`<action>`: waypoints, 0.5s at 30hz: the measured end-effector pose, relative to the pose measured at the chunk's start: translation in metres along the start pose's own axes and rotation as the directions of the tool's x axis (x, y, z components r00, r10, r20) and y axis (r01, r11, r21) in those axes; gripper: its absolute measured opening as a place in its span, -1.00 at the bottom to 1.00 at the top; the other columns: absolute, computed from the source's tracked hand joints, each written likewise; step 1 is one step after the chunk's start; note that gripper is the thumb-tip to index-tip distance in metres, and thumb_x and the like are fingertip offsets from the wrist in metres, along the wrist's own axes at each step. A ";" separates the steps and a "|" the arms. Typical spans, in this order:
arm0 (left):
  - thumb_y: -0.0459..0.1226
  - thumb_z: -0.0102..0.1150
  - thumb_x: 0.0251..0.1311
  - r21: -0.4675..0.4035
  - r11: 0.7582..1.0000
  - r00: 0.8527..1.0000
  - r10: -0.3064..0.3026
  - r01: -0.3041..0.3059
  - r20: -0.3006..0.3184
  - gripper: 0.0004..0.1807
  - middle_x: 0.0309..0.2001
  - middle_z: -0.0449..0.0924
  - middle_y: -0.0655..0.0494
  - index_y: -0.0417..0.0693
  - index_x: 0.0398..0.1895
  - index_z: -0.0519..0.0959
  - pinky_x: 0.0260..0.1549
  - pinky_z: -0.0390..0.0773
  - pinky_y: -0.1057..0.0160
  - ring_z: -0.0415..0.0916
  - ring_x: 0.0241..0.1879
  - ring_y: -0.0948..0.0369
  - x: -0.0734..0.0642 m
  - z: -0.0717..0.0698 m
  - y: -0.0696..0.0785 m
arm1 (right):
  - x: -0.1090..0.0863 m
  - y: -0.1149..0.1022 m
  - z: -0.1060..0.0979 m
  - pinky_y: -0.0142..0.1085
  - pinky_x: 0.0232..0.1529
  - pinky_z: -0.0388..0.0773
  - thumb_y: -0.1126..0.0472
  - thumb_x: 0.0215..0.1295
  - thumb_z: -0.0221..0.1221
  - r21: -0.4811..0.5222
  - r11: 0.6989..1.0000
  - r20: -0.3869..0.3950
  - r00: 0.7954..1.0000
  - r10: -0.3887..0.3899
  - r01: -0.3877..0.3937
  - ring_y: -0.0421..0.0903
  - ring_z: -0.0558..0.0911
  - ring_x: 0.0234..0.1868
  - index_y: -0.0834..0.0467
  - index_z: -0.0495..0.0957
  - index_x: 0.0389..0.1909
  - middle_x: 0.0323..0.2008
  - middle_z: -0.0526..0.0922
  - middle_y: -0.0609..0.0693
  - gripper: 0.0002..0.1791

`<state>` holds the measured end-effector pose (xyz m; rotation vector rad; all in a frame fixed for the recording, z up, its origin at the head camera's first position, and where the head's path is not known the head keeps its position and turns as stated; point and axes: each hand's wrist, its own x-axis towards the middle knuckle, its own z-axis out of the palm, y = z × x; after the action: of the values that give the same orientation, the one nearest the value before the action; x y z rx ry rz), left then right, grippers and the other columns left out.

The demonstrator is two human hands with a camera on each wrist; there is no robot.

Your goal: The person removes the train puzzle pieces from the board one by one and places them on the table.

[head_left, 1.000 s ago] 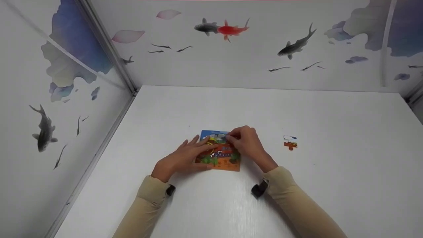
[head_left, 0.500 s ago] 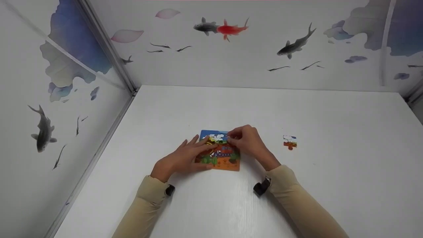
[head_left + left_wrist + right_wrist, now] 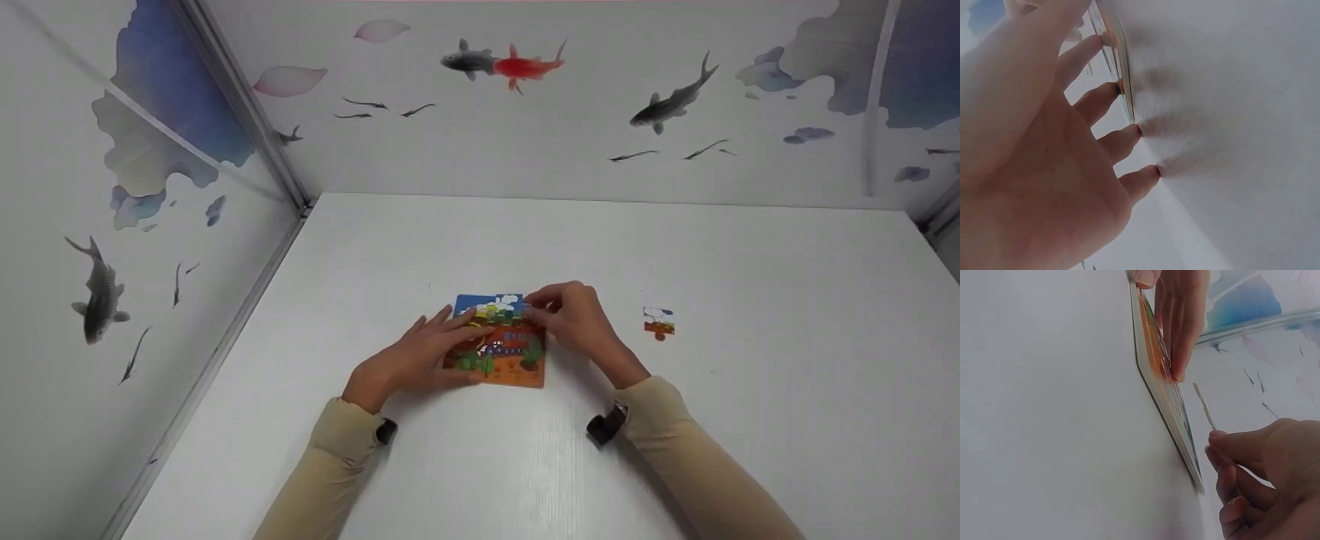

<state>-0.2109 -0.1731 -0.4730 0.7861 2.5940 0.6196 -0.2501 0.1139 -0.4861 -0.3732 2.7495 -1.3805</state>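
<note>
A colourful jigsaw puzzle (image 3: 517, 369) lies flat in its tray on the white table, blue at the top and orange at the bottom. My left hand (image 3: 420, 358) rests across its left side, fingers spread and thumb at the lower edge. In the left wrist view, some fingertips touch the board and others the table beyond it. With thumb and forefinger, my right hand (image 3: 574, 319) pinches a thin puzzle piece (image 3: 1205, 406) over the upper right part of the board. The right wrist view shows that piece edge-on, apart from the board. Fingers hide part of the picture.
A loose piece or joined pieces (image 3: 659, 324), white, blue and orange-brown with a knob at the bottom, lie on the table right of the right hand. White walls with painted fish (image 3: 529, 69) enclose the table (image 3: 765, 420) at the back and left.
My right hand has shifted a little to the right, with the pinched piece, and more of the puzzle's upper right shows. The left hand and the loose piece have stayed put.
</note>
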 end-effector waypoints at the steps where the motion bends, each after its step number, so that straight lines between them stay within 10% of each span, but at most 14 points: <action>1: 0.17 0.33 0.44 -0.005 1.000 1.000 0.003 -0.003 -0.004 -0.18 0.79 -0.01 0.10 0.40 0.70 0.27 0.70 -0.21 -0.39 -0.26 0.79 -0.18 0.000 0.000 0.000 | -0.001 0.001 -0.002 -0.28 -0.19 0.64 0.19 0.48 0.40 -0.002 1.000 -0.008 1.000 -0.012 0.012 -0.03 0.67 -0.12 0.11 0.85 0.04 -0.08 0.84 0.04 -0.79; 15: 0.10 0.49 0.33 -0.064 0.997 0.998 0.027 -0.031 -0.063 -0.09 0.75 0.10 0.06 0.17 0.68 0.33 0.64 0.28 -0.17 0.10 0.72 -0.09 0.003 -0.001 -0.004 | -0.020 0.010 -0.025 -0.31 -0.25 0.55 0.14 0.47 0.42 -0.062 0.992 -0.068 0.991 -0.111 0.107 -0.07 0.64 -0.19 0.06 0.85 0.02 -0.12 0.88 -0.03 -0.80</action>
<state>-0.2161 -0.1747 -0.4747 0.7973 2.6084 0.7440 -0.2359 0.1446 -0.4806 -0.4937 2.8727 -1.3655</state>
